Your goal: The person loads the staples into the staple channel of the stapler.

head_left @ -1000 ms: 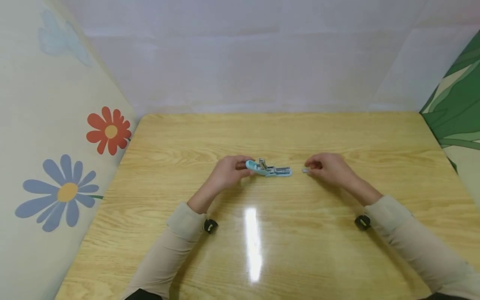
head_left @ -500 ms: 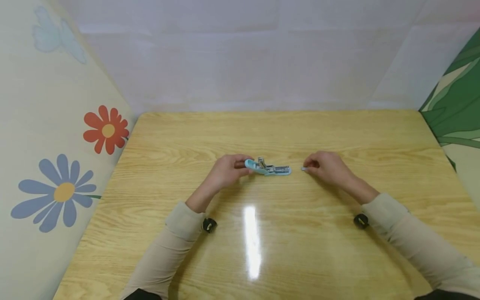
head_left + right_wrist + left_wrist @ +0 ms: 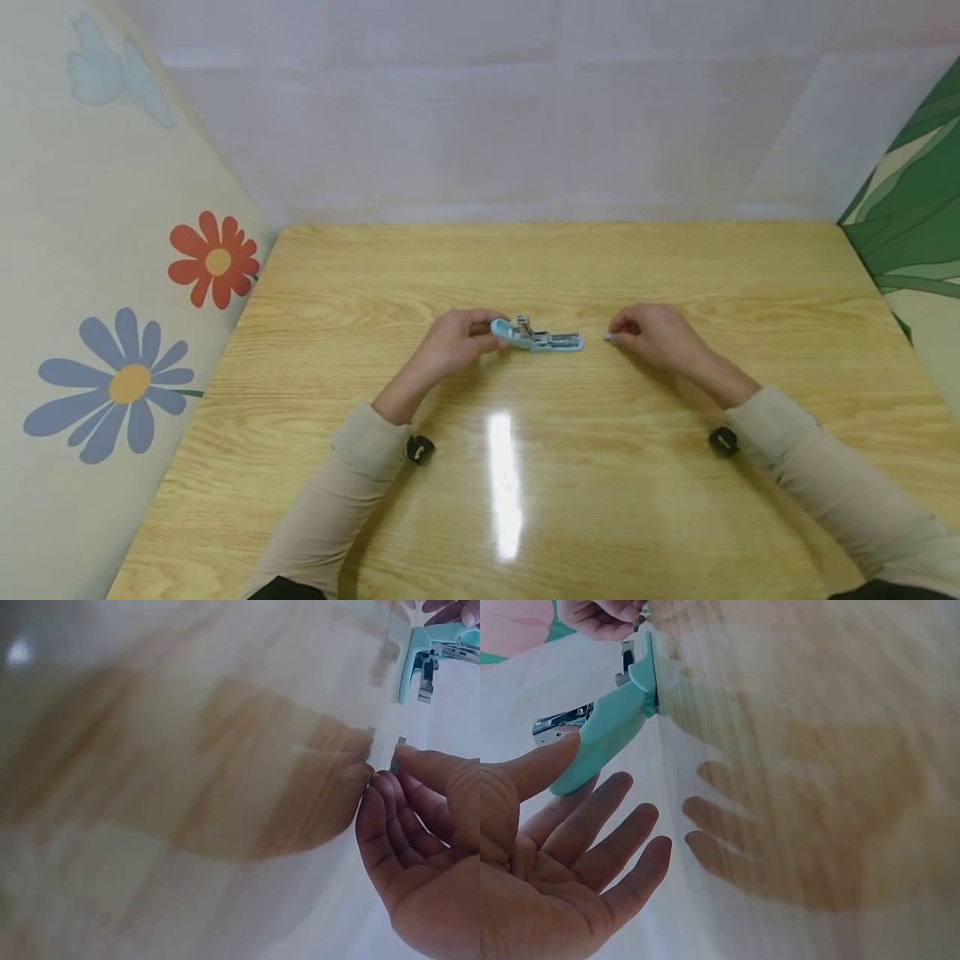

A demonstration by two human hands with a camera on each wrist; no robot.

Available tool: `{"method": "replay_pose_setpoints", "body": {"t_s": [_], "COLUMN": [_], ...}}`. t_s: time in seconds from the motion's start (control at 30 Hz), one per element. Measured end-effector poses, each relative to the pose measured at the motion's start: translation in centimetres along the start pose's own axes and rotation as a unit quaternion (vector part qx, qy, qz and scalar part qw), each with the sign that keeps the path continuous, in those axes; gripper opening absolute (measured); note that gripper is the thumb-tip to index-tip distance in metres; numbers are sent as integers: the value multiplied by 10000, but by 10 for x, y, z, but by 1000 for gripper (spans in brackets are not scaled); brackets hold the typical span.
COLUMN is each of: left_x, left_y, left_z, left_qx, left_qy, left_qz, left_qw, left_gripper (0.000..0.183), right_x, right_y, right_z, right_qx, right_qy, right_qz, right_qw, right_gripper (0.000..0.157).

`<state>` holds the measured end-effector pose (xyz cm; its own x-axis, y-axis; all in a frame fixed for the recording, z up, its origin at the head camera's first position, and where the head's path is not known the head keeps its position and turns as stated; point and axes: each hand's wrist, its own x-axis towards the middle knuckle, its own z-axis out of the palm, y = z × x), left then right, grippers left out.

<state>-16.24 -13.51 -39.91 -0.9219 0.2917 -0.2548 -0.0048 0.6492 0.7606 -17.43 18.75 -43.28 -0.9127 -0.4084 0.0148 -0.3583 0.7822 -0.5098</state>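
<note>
A light teal stapler [image 3: 513, 334], its top cover swung up and back, lies across the middle of the table with the metal staple channel [image 3: 564, 340] exposed. My left hand [image 3: 456, 346] pinches the raised cover between thumb and forefinger; the other fingers spread loosely below, as the left wrist view shows. To the right of the stapler, my right hand [image 3: 656, 337] pinches a small grey strip that looks like staples [image 3: 398, 754] between thumb and fingertips, low over the tabletop. A short gap separates that strip from the stapler's right end.
The glossy wood-grain table [image 3: 615, 492] reflects a bright streak of light and both hands. A white sheet-like wall [image 3: 480, 125] rises behind it. A panel with painted flowers [image 3: 131, 383] borders the left, and green painted leaves [image 3: 926, 208] are at the right.
The small strip in my right fingers has turned slightly and shows shorter than a second ago. My left hand and the stapler stay almost still.
</note>
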Motion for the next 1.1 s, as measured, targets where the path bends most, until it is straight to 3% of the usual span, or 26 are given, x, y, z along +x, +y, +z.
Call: {"method": "replay_pose_setpoints", "body": {"t_s": [0.63, 1.1], "left_x": [1, 2], "left_y": [0, 1], "left_z": [0, 0], "left_qx": [150, 101], "left_qy": [4, -48], "left_qz": [16, -55], "left_qw": [9999, 9999], "left_gripper": [33, 34], "right_x": [1, 2], "right_y": [-6, -11], "right_z": [-20, -25], "right_qx": [61, 174], "right_qy": [-17, 82], "right_qz": [322, 205], "right_qw": [9995, 9996], "right_gripper": [14, 15]}}
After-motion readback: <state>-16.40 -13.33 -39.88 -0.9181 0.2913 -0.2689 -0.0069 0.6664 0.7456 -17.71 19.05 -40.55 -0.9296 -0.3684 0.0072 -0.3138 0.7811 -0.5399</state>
